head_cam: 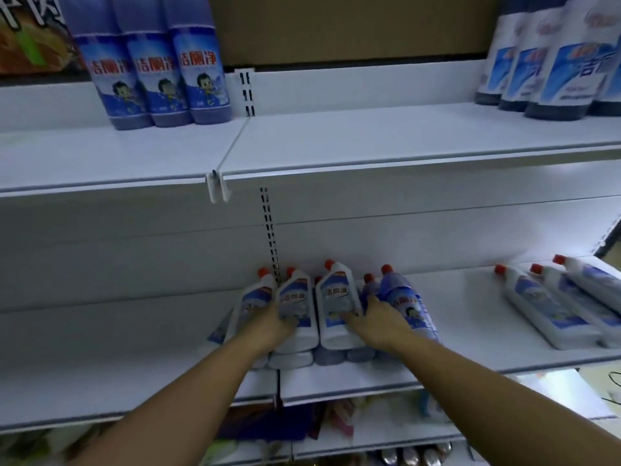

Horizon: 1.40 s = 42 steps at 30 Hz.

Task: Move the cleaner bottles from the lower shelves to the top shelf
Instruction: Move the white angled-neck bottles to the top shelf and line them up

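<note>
A pile of white and blue cleaner bottles with red caps lies on the lower shelf (470, 351). My left hand (268, 326) wraps over a white bottle (297, 307) at the pile's left. My right hand (376, 322) rests between another white bottle (337, 304) and a blue bottle (408, 302), fingers spread on the white one. The grip is not firm to my eye. Three blue bottles (158, 68) stand upright on the top shelf (369, 139) at left.
Three more white bottles (564, 304) lie on the lower shelf at right. Dark-bottomed bottles (551, 62) stand at the top shelf's right. A slotted upright (270, 237) runs behind the pile. Packaged goods (302, 428) fill the shelf below.
</note>
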{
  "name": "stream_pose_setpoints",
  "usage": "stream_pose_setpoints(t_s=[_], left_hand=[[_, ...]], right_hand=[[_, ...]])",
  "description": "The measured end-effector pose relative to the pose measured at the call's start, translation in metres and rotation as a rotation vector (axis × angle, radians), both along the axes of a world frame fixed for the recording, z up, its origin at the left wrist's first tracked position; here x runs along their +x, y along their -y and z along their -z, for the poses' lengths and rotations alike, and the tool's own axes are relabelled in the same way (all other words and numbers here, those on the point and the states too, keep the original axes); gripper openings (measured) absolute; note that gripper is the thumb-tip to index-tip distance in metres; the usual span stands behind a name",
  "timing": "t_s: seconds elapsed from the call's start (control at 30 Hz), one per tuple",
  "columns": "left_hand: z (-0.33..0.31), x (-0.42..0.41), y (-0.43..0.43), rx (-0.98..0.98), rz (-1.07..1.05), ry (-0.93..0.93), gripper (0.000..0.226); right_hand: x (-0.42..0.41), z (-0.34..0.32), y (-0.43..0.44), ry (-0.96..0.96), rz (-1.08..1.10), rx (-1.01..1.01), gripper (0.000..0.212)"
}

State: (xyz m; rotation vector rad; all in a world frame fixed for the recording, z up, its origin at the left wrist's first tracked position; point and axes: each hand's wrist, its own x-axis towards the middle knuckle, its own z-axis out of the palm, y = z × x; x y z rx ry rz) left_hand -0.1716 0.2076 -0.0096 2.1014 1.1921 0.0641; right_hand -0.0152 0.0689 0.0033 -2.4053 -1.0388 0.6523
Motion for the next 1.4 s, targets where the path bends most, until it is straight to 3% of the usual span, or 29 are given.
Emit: stream_pose_setpoints(t_s=[0.13,0.3,0.47,0.6,0.67,0.8,0.93,1.0,1.07,1.23,1.4], left_hand=[[0.016,0.019,-0.003,-0.395,-0.280,0.122,0.039],[0.019,0.033,-0.015,-0.477,-0.353,0.193,0.045],[0.018,0.026,-0.010,-0.664,-0.388,0.345,0.047],[0.008,-0.018,0.008,-0.798,-0.430,0.481,0.027],[0.004,-0.051,0.018,-0.798,-0.461,0.607,0.028],[-0.005,-0.122,0.044,-0.719,-0.499,0.801,0.055],[-0.022,-0.193,0.071,-0.625,-0.494,0.905,0.044],[-0.032,-0.229,0.081,-0.596,-0.506,0.929,0.042],[-0.041,-0.265,0.085,-0.561,-0.511,0.919,0.056],[-0.059,-0.354,0.087,-0.499,-0.465,0.993,0.056],[-0.088,-0.437,0.069,-0.391,-0.419,1.055,0.102]], right_hand=[[-0.003,0.022,-0.024,-0.210,0.143,-0.020,0.061],[0.004,0.026,-0.042,-0.419,0.336,0.010,0.063],[-0.007,0.018,-0.051,-0.416,0.388,0.112,0.077],[-0.016,0.013,-0.027,-0.594,0.377,0.237,0.059],[-0.026,0.014,-0.013,-0.732,0.335,0.331,0.044],[-0.061,0.011,-0.004,-0.933,0.157,0.410,0.037],[-0.118,-0.001,-0.008,-1.088,-0.053,0.430,0.060],[-0.148,-0.011,-0.005,-1.089,-0.167,0.414,0.068],[-0.180,-0.023,-0.002,-1.022,-0.275,0.407,0.072],[-0.272,-0.052,0.000,-0.925,-0.444,0.429,0.058],[-0.356,-0.095,-0.012,-0.879,-0.528,0.511,0.054]])
